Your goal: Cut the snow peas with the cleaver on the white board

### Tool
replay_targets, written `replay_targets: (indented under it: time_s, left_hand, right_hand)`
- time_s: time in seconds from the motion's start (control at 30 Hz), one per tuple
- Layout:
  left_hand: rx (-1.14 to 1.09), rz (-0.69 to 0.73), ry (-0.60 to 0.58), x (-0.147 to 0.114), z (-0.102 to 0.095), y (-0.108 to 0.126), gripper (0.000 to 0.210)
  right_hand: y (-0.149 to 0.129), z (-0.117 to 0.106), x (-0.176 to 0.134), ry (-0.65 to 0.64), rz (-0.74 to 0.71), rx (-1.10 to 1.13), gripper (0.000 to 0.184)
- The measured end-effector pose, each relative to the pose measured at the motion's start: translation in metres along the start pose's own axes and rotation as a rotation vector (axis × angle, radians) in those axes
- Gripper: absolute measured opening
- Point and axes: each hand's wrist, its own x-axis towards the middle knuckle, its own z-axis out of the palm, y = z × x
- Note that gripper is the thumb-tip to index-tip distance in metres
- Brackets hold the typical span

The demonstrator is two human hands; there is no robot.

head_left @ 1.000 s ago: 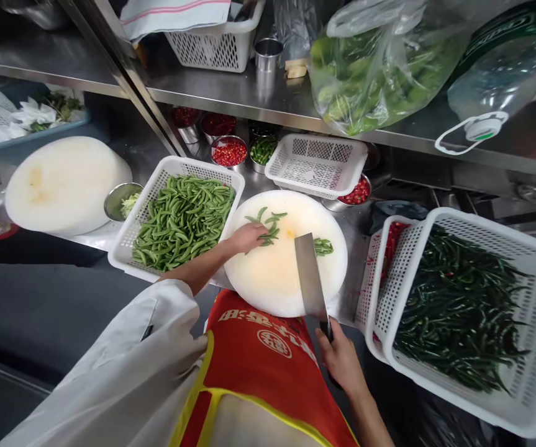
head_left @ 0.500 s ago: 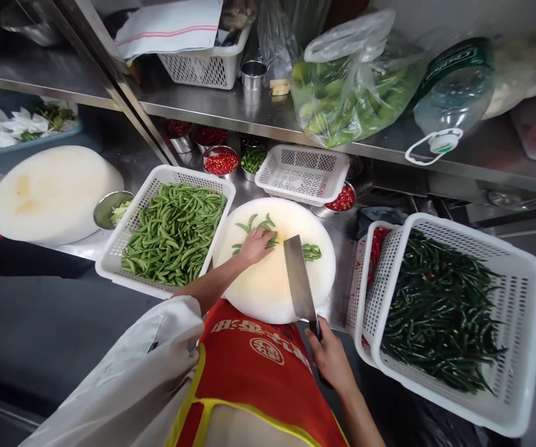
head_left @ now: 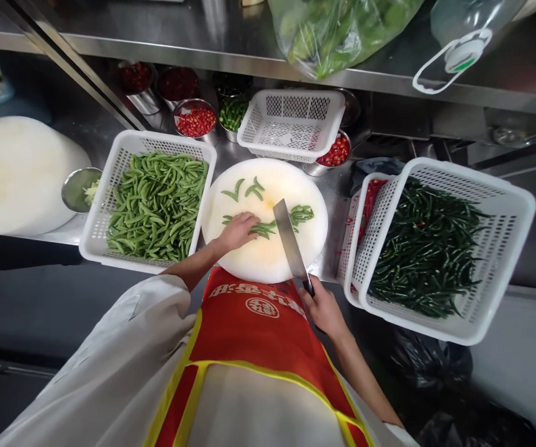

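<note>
Head view: left hand (head_left: 238, 231) is low over a bunch of green pods (head_left: 264, 229) on the round board (head_left: 268, 264) – fingers close together across the pods, but can't tell whether they pinch or only press. Right hand (head_left: 324, 304) wraps the handle of the cleaver (head_left: 290, 239); blade slants over the board just right of the bunch, contact with the surface unclear.

Change: half a second back, pods lay loose about the left hand; now most run in a rough line toward the blade. Reads as gathering nearly done, a few loose pods (head_left: 234, 190) left out near the far edge. Another small pile (head_left: 302, 214) sits right of the blade. Full pod basket (head_left: 123, 262) at left – plenty remaining.
</note>
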Motion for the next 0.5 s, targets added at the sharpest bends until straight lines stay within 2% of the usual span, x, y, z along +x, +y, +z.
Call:
replay_targets:
  time_s: [0.1, 0.3, 0.4, 0.5]
  left_hand:
    - [-0.001, 0.022, -0.01, -0.009, -0.006, -0.009, 0.034]
    - [0.001, -0.005, 0.022, -0.02, 0.0, -0.012, 0.037]
    - [-0.034, -0.019, 0.019, -0.025, -0.003, -0.016, 0.043]
    - [-0.036, 0.053, -0.041, -0.031, -0.012, -0.028, 0.026]
  right_hand:
    - [0.001, -0.002, -0.007, -0.007, -0.062, -0.045, 0.043]
    - [-0.001, 0.005, -0.014, 0.017, -0.021, -0.037, 0.043]
    - [-0.005, 0.011, -0.015, 0.014, -0.015, -0.016, 0.045]
    - [-0.007, 0.016, -0.017, -0.008, -0.003, 0.013, 0.049]
